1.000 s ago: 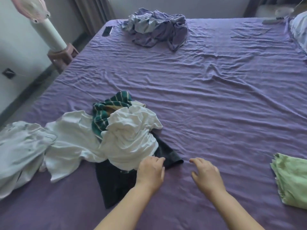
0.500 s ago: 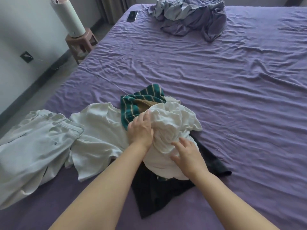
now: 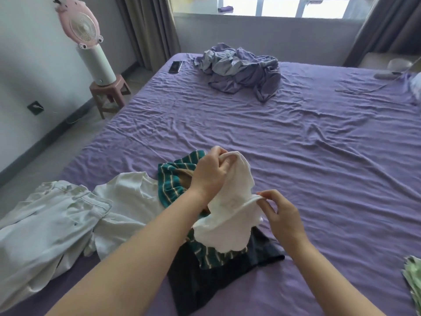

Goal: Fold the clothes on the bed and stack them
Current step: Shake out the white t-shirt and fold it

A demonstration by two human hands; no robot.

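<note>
I take the bed (image 3: 296,156) as my landmark, its purple sheet rumpled. On its near left corner sits the pile: pale trousers (image 3: 45,224) hanging over the left edge, a white shirt (image 3: 127,206) beside them, a dark garment (image 3: 205,281) underneath, and a green striped top (image 3: 173,179).

I have the white garment (image 3: 227,215) lifted above that pile, its hem draping onto the striped top. My worry: as it rises, the bunched cloth may drag the striped top along or slip free.

My left hand (image 3: 210,176) clutches the upper bunch, knuckles toward me. My right hand (image 3: 282,215) pinches the edge lower down, fingers curled.
</note>
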